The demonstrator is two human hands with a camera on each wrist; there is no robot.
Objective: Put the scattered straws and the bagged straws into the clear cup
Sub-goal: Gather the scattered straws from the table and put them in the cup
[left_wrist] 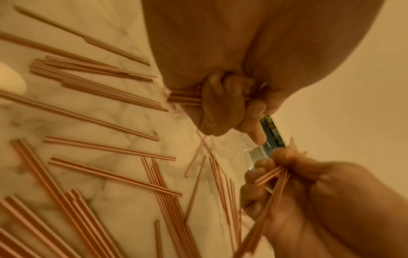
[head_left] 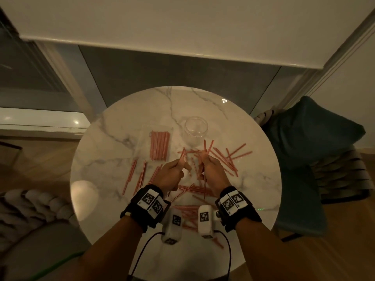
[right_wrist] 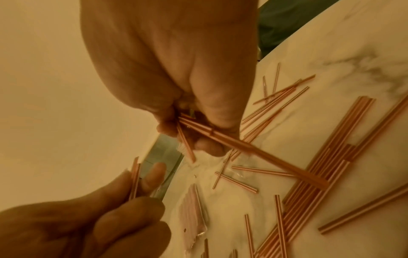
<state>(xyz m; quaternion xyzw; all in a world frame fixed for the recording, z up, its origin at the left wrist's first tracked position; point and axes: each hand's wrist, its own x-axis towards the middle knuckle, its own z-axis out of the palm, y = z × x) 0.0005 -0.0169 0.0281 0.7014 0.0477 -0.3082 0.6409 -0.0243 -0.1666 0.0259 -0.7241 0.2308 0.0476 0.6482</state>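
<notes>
Both hands hover over the marble table (head_left: pixel 113 126): the left hand (head_left: pixel 170 175) curls its fingers round a few pink straws, and the right hand (head_left: pixel 213 171) pinches a small bunch upright. Scattered straws (head_left: pixel 140 177) lie all around them. Bagged straws (head_left: pixel 160 145) lie flat left of the empty clear cup (head_left: pixel 196 126).

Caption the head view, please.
Both hands, left hand and right hand, grip straws before an empty clear cup.
</notes>
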